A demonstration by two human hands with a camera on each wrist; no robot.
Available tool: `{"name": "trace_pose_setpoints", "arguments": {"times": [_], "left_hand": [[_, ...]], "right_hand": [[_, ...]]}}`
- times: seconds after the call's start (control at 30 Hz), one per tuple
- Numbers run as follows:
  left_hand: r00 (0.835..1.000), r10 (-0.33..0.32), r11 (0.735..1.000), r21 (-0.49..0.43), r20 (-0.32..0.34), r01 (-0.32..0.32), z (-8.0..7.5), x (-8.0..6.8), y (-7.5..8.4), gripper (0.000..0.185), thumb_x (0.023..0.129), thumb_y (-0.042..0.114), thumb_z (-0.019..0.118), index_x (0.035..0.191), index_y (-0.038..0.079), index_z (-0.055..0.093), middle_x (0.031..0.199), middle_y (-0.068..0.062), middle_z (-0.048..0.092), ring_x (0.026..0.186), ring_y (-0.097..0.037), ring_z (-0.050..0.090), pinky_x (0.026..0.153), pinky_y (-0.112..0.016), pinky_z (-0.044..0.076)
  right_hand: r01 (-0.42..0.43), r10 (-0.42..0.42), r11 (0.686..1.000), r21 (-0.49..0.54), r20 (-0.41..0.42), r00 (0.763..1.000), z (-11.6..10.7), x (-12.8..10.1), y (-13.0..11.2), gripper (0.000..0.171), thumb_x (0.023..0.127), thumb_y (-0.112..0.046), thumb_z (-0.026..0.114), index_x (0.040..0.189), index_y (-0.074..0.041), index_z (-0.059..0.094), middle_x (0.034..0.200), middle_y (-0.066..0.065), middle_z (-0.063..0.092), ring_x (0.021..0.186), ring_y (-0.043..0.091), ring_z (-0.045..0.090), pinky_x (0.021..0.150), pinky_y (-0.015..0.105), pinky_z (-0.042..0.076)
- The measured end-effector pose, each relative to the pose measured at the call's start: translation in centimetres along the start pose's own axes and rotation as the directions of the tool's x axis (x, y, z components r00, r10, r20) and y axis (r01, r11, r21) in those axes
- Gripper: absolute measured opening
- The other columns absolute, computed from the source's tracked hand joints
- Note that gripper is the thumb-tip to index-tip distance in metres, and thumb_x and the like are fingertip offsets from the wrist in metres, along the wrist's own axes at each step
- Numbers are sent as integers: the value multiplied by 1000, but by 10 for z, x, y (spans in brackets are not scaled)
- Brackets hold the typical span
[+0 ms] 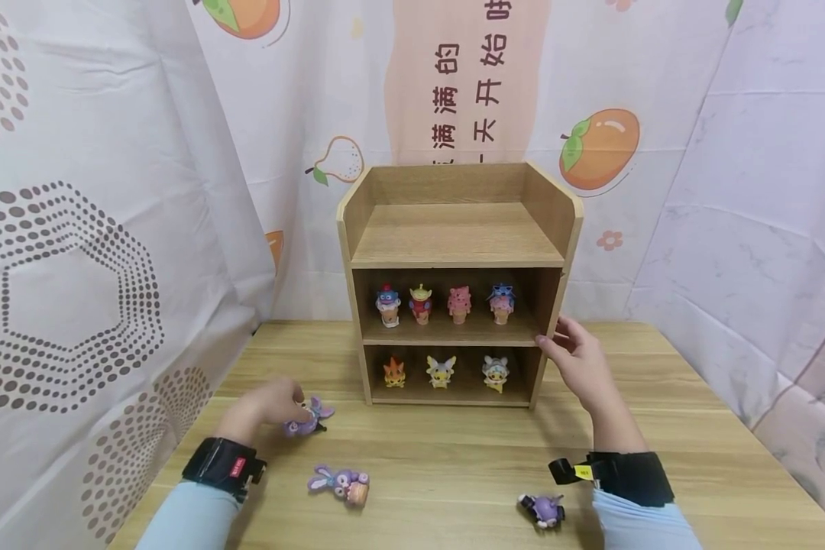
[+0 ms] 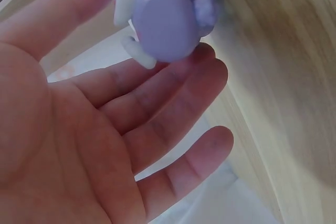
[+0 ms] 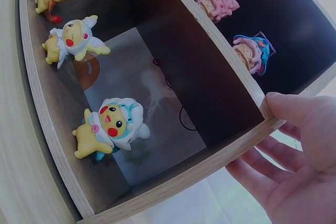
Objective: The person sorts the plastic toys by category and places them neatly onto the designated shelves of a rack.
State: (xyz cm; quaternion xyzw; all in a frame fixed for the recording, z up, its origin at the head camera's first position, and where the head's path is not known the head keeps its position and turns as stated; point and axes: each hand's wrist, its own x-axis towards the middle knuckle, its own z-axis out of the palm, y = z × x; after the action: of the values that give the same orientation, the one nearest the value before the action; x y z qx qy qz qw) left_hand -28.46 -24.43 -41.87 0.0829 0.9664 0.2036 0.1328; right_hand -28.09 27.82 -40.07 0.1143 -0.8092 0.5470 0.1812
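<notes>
My left hand (image 1: 271, 401) is low at the left of the table, pinching a purple rabbit-eared figurine (image 1: 308, 418). In the left wrist view the thumb reaches one side of the figurine (image 2: 165, 19), its purple underside faces the camera, and the fingers lie behind it. My right hand (image 1: 577, 359) grips the right side of a small wooden shelf (image 1: 457, 263). The thumb sits on the front edge by the middle board, and the other fingers are behind the side panel (image 3: 210, 163).
A purple rabbit figurine (image 1: 344, 485) lies at front left, and another purple figurine (image 1: 545, 510) lies near the right forearm. Several ice-cream-cone figurines (image 1: 459, 304) stand in the middle compartment. Yellow costumed figurines (image 1: 441, 372) stand in the bottom one. A patterned curtain (image 1: 302, 76) hangs behind.
</notes>
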Motion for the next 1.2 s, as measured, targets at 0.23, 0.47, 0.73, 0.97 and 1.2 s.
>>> {"name": "trace_pose_setpoints", "arguments": {"times": [0.23, 0.47, 0.73, 0.97, 1.2], "left_hand": [[1000, 16, 1000, -12, 6, -16, 0, -1, 1, 53, 78, 27, 84, 114, -8, 67, 98, -14, 68, 88, -28, 65, 83, -53, 56], [999, 10, 999, -40, 35, -8, -1, 1, -1, 47, 80, 27, 83, 111, -6, 69, 90, -9, 67, 81, -24, 63, 73, -46, 57], [1000, -3, 997, -71, 29, 5, 0, 0, -2, 68, 74, 27, 86, 126, -9, 61, 106, -16, 67, 84, -26, 64, 73, -45, 57], [999, 17, 998, -66, 33, -15, 2, 1, -3, 63, 71, 23, 89, 120, -8, 65, 98, -11, 67, 77, -23, 62, 66, -40, 56], [999, 20, 996, -86, 42, -16, 6, 3, -5, 59, 68, 20, 91, 116, -6, 66, 91, -8, 65, 74, -23, 61, 64, -39, 55]], "right_hand": [[-3, 3, 1000, -10, 1, 1000, 0, 1, -1, 60, 102, -23, 65, 153, -2, 43, 140, 25, 54, 130, 43, 51, 84, 9, 46], [1, -1, 1000, -21, -6, 1000, 0, 2, -1, 59, 101, -24, 66, 152, -2, 44, 140, 25, 55, 129, 43, 52, 83, 9, 46], [-3, 3, 1000, -19, -1, 1000, 0, 2, 1, 60, 102, -23, 65, 153, -3, 43, 140, 25, 54, 130, 43, 52, 84, 9, 46], [-6, 6, 1000, -15, 0, 1000, 0, 1, 1, 60, 102, -23, 65, 154, -3, 42, 141, 25, 54, 130, 43, 51, 83, 9, 46], [-9, 9, 1000, -7, 3, 1000, -1, -1, -1, 61, 102, -24, 65, 154, -3, 42, 141, 25, 53, 131, 43, 51, 84, 9, 47]]}}
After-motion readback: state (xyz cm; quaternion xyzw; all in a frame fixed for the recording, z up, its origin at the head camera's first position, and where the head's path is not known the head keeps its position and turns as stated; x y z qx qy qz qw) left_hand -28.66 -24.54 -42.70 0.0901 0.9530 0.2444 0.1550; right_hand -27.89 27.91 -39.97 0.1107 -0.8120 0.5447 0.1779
